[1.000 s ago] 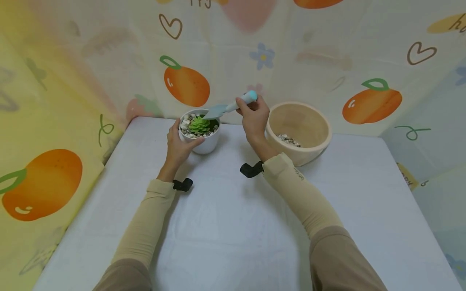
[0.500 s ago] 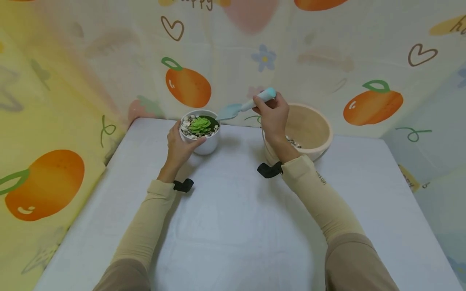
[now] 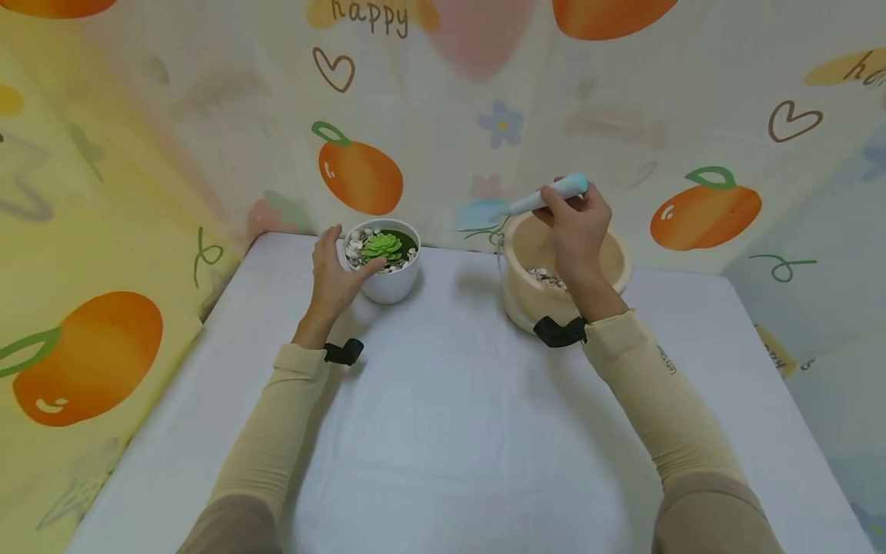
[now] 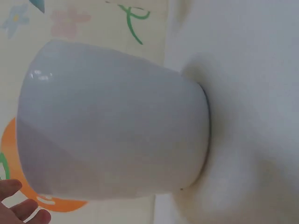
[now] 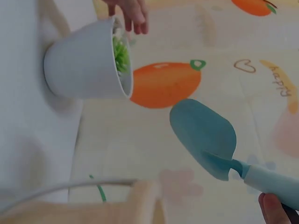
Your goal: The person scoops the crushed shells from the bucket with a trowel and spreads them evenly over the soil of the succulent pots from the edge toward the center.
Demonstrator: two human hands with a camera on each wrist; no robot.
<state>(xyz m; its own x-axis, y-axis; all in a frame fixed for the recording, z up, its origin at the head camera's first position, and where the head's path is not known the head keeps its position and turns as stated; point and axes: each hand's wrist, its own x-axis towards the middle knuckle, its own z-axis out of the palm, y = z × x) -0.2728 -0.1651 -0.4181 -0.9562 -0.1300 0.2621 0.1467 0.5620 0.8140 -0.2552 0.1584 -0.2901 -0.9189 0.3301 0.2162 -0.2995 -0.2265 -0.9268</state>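
Note:
In the head view my right hand (image 3: 580,235) grips the pale blue handle of a small garden trowel (image 3: 531,203). The trowel's blue blade (image 5: 203,137) points left, raised beside the rim of a beige bucket (image 3: 521,288). Pebbles (image 3: 545,278) lie at the bottom of that bucket. My left hand (image 3: 334,273) is at the near left side of a white flowerpot (image 3: 389,288), thumb and fingers spread. In the left wrist view its fingertips (image 4: 28,208) stand off the pot wall. A green succulent (image 3: 382,246) sits in the pot among pale pebbles and dark soil.
A white cloth covers the table (image 3: 443,415). Right behind the pot and bucket hangs a printed curtain (image 3: 443,131) with oranges and hearts, which also runs along both sides. A thin wire handle (image 5: 70,185) curves from the bucket.
My right hand has carried the trowel from over the flowerpot rightward to the bucket. My left hand has loosened from the pot, its fingers spreading a little to the left.

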